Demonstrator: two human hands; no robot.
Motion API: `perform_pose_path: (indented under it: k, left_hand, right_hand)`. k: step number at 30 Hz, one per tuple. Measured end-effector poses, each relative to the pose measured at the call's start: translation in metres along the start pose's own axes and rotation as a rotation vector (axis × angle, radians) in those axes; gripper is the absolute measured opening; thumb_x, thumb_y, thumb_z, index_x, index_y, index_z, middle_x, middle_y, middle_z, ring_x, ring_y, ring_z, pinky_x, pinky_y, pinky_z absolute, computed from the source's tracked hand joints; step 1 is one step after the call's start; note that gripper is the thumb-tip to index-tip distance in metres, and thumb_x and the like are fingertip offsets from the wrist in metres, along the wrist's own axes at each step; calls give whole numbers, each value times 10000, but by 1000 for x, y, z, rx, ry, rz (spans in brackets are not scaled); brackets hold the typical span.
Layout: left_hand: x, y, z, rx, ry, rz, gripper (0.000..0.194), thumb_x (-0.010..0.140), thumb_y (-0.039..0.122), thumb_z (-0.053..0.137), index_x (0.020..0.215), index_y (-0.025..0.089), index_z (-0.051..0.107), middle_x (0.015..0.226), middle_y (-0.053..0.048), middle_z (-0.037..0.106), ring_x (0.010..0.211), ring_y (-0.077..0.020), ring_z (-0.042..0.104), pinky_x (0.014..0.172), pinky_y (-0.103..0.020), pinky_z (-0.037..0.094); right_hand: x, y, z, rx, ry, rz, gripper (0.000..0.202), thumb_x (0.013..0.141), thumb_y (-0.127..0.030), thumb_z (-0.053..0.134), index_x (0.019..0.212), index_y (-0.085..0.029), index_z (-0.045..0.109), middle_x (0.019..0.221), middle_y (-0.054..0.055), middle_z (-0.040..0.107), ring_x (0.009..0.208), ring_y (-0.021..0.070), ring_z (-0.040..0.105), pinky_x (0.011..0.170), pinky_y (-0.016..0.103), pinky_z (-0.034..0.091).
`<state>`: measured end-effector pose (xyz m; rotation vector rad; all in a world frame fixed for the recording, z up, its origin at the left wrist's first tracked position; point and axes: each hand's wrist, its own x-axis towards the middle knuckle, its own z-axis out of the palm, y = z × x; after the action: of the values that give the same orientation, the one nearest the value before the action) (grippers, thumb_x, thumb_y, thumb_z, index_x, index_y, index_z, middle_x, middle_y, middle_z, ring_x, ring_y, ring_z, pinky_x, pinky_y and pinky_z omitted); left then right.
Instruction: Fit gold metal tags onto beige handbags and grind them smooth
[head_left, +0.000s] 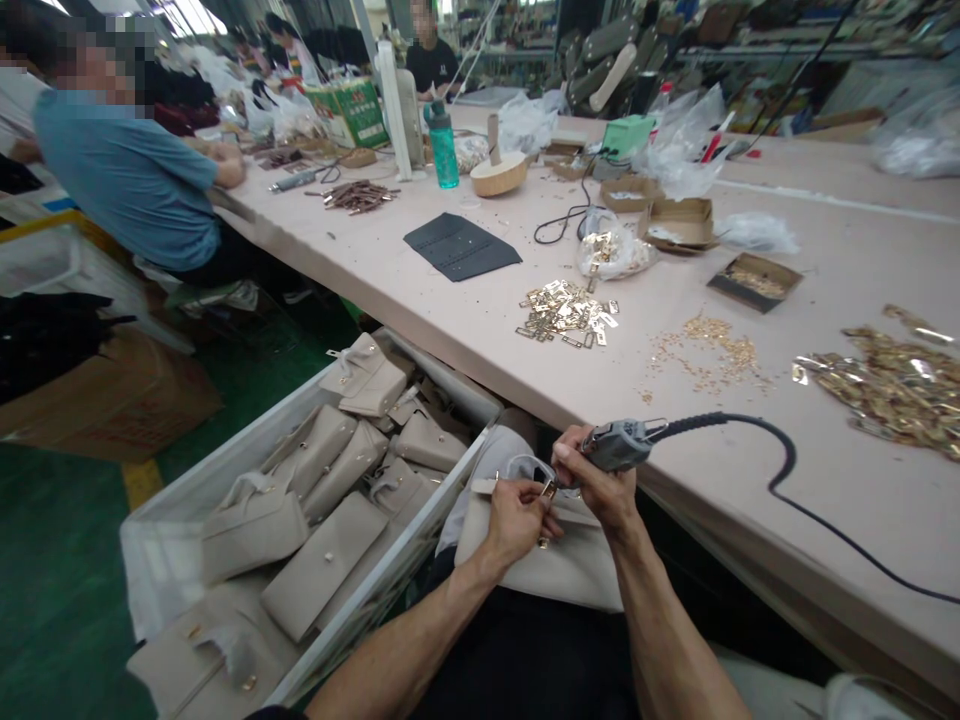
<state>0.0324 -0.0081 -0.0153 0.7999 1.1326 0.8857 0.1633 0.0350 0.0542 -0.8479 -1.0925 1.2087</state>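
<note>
A beige handbag (pixel 577 565) lies on the person's lap, below the table's front edge. My left hand (pixel 519 518) is closed at the bag's top, its fingers pinched around a small metal buckle piece (pixel 550 490). My right hand (pixel 596 480) is wrapped round a grey corded electric screwdriver (pixel 619 445), whose tip points down toward the buckle piece. The tip itself is hidden among the fingers. A black cable (pixel 784 460) runs from the tool to the right over the table. Another small gold fitting (pixel 543 543) shows on the bag below my left hand.
A white crate (pixel 300 395) of beige bags stands left. On the table (pixel 450 310) lie gold frames (pixel 568 312), tiny gold parts (pixel 712 345), a gold metal heap (pixel 900 385), a black sheet (pixel 461 246) and a teal bottle (pixel 442 150). A person in blue (pixel 127 180) sits at left.
</note>
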Motion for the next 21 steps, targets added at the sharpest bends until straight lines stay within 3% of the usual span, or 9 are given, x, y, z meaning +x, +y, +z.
perform_pose_path:
  k: [4, 7, 14, 21]
  left_hand:
    - [7, -3, 0, -27, 19, -3, 295, 772, 382, 763, 839, 101, 706, 674, -78, 719, 488, -183, 704, 427, -227, 537]
    - [11, -3, 1, -53, 23, 16, 329, 788, 395, 743, 888, 83, 707, 697, -89, 724, 525, -187, 724, 460, -223, 552]
    - [14, -11, 2, -94, -52, 85, 367, 808, 402, 743, 987, 83, 730, 888, -116, 748, 712, -205, 784, 615, -225, 619]
    - [17, -7, 4, -85, -35, 40, 395, 782, 403, 753, 1013, 83, 741, 889, -113, 745, 709, -209, 786, 614, -233, 635]
  right_hand:
    - [-2, -6, -1, 50, -8, -42, 186, 862, -262, 791, 762, -195, 650, 674, -1, 596, 509, 129, 517, 469, 266, 383]
    - [-2, -25, -8, 181, 40, -94, 117, 876, -239, 725, 788, -208, 655, 719, 6, 611, 497, 123, 509, 498, 286, 408]
    - [-2, -73, -47, 220, 262, -192, 131, 782, -266, 758, 747, -204, 649, 728, 9, 594, 485, 103, 471, 526, 294, 419]
    - [0, -84, -83, 238, 405, -253, 180, 730, -265, 785, 688, -176, 635, 741, 14, 561, 515, 92, 459, 525, 278, 417]
